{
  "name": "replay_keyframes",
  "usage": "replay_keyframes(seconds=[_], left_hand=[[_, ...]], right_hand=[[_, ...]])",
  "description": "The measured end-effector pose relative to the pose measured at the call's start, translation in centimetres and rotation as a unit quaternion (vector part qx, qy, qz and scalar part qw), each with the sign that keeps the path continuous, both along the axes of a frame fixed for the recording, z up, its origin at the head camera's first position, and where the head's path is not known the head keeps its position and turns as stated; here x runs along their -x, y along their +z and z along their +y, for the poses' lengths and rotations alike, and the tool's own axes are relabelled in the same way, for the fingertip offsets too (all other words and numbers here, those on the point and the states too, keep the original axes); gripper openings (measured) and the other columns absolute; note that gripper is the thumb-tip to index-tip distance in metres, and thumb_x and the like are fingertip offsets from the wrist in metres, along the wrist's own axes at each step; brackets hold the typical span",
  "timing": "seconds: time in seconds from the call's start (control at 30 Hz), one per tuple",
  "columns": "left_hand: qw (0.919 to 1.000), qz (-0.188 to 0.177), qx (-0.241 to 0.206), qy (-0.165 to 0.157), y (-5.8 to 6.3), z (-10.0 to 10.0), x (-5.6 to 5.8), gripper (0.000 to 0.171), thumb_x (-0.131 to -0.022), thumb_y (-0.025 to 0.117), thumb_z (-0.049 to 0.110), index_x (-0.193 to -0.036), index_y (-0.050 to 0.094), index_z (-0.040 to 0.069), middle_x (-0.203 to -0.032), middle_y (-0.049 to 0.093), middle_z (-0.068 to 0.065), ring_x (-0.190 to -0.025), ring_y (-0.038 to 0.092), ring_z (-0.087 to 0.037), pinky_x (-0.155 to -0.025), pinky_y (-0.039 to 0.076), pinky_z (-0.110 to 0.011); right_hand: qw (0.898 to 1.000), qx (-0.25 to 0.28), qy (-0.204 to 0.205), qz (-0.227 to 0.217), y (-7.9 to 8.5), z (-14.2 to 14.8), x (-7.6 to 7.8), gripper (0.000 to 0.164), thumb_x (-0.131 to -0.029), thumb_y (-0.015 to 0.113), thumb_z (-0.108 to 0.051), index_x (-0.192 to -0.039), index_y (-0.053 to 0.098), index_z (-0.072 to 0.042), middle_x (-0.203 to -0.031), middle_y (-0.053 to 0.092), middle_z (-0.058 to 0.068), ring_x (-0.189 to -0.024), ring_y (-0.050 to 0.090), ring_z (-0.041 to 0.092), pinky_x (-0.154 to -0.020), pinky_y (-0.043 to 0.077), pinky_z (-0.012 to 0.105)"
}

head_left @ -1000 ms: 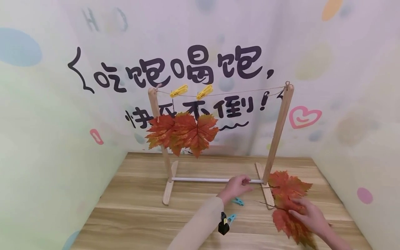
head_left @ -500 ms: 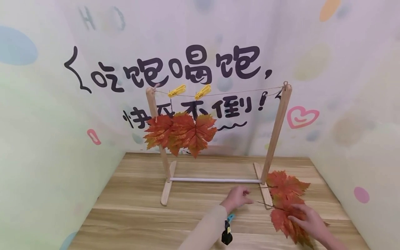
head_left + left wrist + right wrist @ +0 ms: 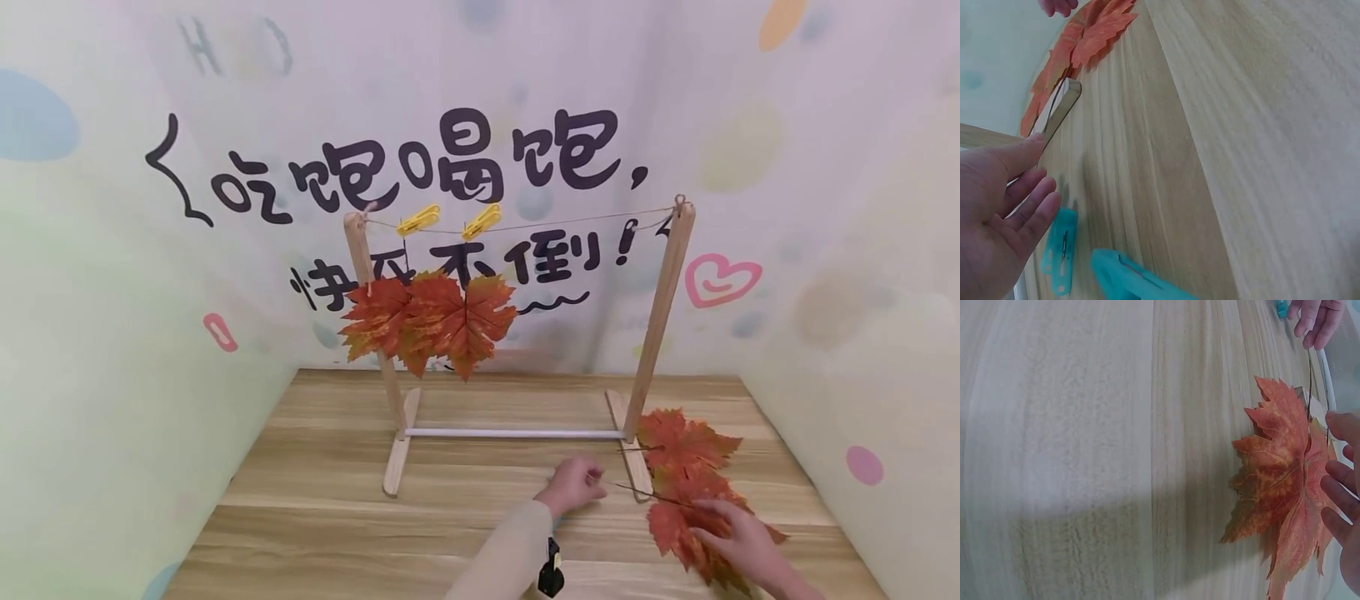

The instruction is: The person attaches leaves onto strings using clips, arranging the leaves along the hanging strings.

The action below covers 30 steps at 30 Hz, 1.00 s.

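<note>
Wooden surface point(image 3: 322, 525): your left hand point(image 3: 575, 486) has dropped to stem point(image 3: 1310, 381), fingers point(image 3: 1309, 319) pinching its end; right hand point(image 3: 746, 537), fingers loose, by leaf point(image 3: 670, 529) — leaf looks controlled.

The left hand point(image 3: 997, 212) is palm-up, fingers bent, above the wood-grain counter point(image 3: 1260, 144). A thin dark stem point(image 3: 1056, 97) runs to its thumb tip; whether it is pinched is unclear. Two teal pegs point(image 3: 1064, 250) lie near the fingers. Beyond are a wooden bar point(image 3: 1062, 109), orange leaves point(image 3: 1096, 39) and the right hand's point(image 3: 1058, 5) fingers.
</note>
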State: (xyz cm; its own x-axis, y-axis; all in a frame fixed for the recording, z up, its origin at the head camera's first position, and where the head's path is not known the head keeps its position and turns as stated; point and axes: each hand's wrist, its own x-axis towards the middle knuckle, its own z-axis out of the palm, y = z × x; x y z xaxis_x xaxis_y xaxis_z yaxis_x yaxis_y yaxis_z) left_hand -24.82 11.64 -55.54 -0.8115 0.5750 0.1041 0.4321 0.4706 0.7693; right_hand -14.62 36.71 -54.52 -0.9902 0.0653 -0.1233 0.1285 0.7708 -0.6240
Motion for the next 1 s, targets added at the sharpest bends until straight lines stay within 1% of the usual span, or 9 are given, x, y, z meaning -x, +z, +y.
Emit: replay_keyframes(seconds=[0.07, 0.13, 0.27, 0.47, 0.6, 0.73, 0.8, 0.9, 1.0], left_hand=[[0.9999, 0.010, 0.002, -0.004, -0.1, 0.2, -0.1, 0.024, -0.074, 0.071, 0.002, -0.096, 0.063, -0.007, -0.085, 0.065, -0.012, -0.074, 0.060, -0.013, -0.065, 0.045, -0.012], [0.9997, 0.021, 0.005, -0.007, -0.3, 0.4, -0.2, 0.021, -0.075, 0.071, 0.002, -0.093, 0.063, -0.006, -0.082, 0.065, -0.012, -0.072, 0.060, -0.011, -0.064, 0.044, -0.011], [0.9988, 0.049, 0.008, 0.002, -0.7, 0.7, -0.2, 0.014, -0.076, 0.070, 0.002, -0.088, 0.065, -0.004, -0.077, 0.065, -0.008, -0.069, 0.059, -0.008, -0.063, 0.043, -0.009], [0.9981, 0.059, 0.007, 0.019, -0.6, 1.1, -0.5, 0.001, -0.077, 0.070, 0.003, -0.077, 0.070, 0.004, -0.068, 0.065, 0.000, -0.060, 0.053, 0.001, -0.057, 0.040, -0.007], [0.9988, 0.043, -0.003, 0.025, -0.1, 1.1, -0.8, 0.004, -0.078, 0.069, 0.005, -0.074, 0.071, 0.005, -0.067, 0.065, 0.001, -0.059, 0.051, 0.003, -0.055, 0.039, -0.008], [0.9987, 0.021, -0.033, 0.034, 0.4, 1.1, -1.0, 0.006, -0.080, 0.067, 0.006, -0.075, 0.070, 0.004, -0.067, 0.064, 0.000, -0.059, 0.050, 0.003, -0.056, 0.040, -0.009], [0.9976, 0.012, -0.055, 0.040, 0.4, 1.1, -1.0, 0.007, -0.081, 0.066, 0.006, -0.075, 0.069, 0.003, -0.067, 0.065, -0.001, -0.059, 0.051, 0.003, -0.056, 0.041, -0.009], [0.9947, -0.005, -0.089, 0.050, 0.5, 1.3, -0.9, 0.008, -0.082, 0.065, 0.007, -0.075, 0.067, 0.002, -0.068, 0.064, -0.002, -0.060, 0.052, 0.003, -0.057, 0.043, -0.009], [0.9884, -0.037, -0.133, 0.062, 0.6, 1.4, -0.8, 0.008, -0.082, 0.065, 0.007, -0.077, 0.065, 0.002, -0.070, 0.064, -0.002, -0.061, 0.051, 0.004, -0.057, 0.044, -0.011]], right_hand=[[1.000, 0.006, -0.008, -0.008, -0.1, 0.1, -0.1, 0.051, -0.075, 0.072, -0.030, -0.113, 0.059, 0.001, -0.107, 0.062, 0.015, -0.100, 0.056, 0.032, -0.080, 0.048, 0.048], [1.000, 0.008, -0.006, -0.004, -0.2, 0.1, -0.2, 0.050, -0.076, 0.072, -0.030, -0.113, 0.059, 0.001, -0.107, 0.062, 0.016, -0.100, 0.056, 0.032, -0.079, 0.049, 0.047], [1.000, 0.002, 0.000, 0.015, -0.5, -0.1, -0.3, 0.045, -0.076, 0.072, -0.028, -0.111, 0.061, -0.001, -0.106, 0.063, 0.013, -0.100, 0.057, 0.031, -0.077, 0.050, 0.043], [1.000, 0.002, 0.004, 0.028, -0.7, -0.2, -0.6, 0.045, -0.077, 0.071, -0.030, -0.110, 0.061, -0.001, -0.106, 0.063, 0.013, -0.100, 0.057, 0.032, -0.078, 0.049, 0.045], [1.000, 0.004, -0.001, 0.028, -0.7, -0.2, -0.6, 0.045, -0.078, 0.070, -0.030, -0.110, 0.061, 0.000, -0.106, 0.063, 0.014, -0.101, 0.057, 0.033, -0.079, 0.049, 0.047], [1.000, 0.007, -0.005, 0.029, -0.6, -0.2, -0.6, 0.045, -0.078, 0.070, -0.028, -0.111, 0.060, 0.001, -0.105, 0.063, 0.015, -0.100, 0.057, 0.033, -0.079, 0.048, 0.047], [0.999, 0.006, -0.005, 0.039, -0.5, -0.3, -0.6, 0.044, -0.078, 0.070, -0.028, -0.110, 0.061, 0.000, -0.105, 0.064, 0.014, -0.099, 0.057, 0.032, -0.078, 0.049, 0.046], [0.997, -0.007, -0.005, 0.075, -0.5, -0.3, -0.6, 0.038, -0.078, 0.071, -0.025, -0.107, 0.063, -0.002, -0.103, 0.064, 0.012, -0.097, 0.058, 0.030, -0.077, 0.050, 0.044], [0.991, -0.030, -0.005, 0.127, -0.4, -0.2, -0.6, 0.033, -0.079, 0.071, -0.023, -0.103, 0.064, -0.002, -0.101, 0.064, 0.012, -0.095, 0.058, 0.032, -0.076, 0.049, 0.046]])
